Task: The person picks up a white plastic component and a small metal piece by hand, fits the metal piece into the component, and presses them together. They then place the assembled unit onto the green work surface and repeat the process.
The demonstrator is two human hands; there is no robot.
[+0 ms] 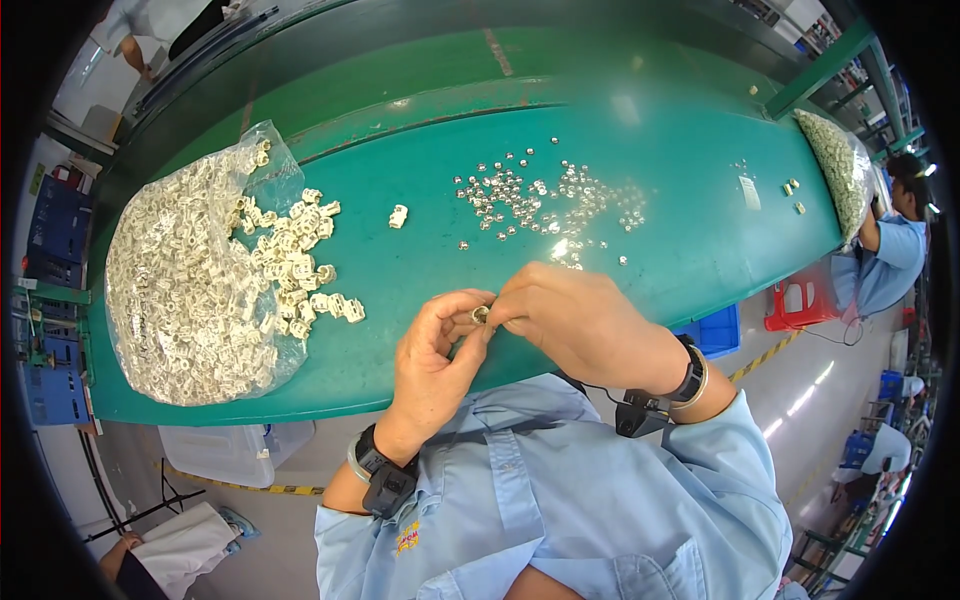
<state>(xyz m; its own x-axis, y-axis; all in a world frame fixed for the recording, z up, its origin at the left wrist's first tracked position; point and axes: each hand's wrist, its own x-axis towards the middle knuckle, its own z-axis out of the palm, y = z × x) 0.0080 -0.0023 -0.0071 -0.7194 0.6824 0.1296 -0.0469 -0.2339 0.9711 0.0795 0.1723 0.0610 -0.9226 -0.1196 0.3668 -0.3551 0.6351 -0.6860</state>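
Note:
My left hand [437,350] pinches a small cream plastic part [481,315] between thumb and fingers, just above the near edge of the table. Against the same part, my right hand [572,318] has its fingertips pressed together; whatever they grip is hidden. Ahead of my hands, many small shiny silver round pieces [510,205] lie scattered. To the left, a heap of loose cream plastic parts [295,250] spills from a large clear plastic bag [190,280] full of them. One single cream part [398,216] lies apart, between the heap and the silver pieces.
The green table [380,150] stretches across. At its right end are a few small parts [795,190], a white label [749,193] and another full bag [835,165]. A co-worker [890,240] sits there, by a red stool [800,297]. A blue bin [715,332] stands below the near edge.

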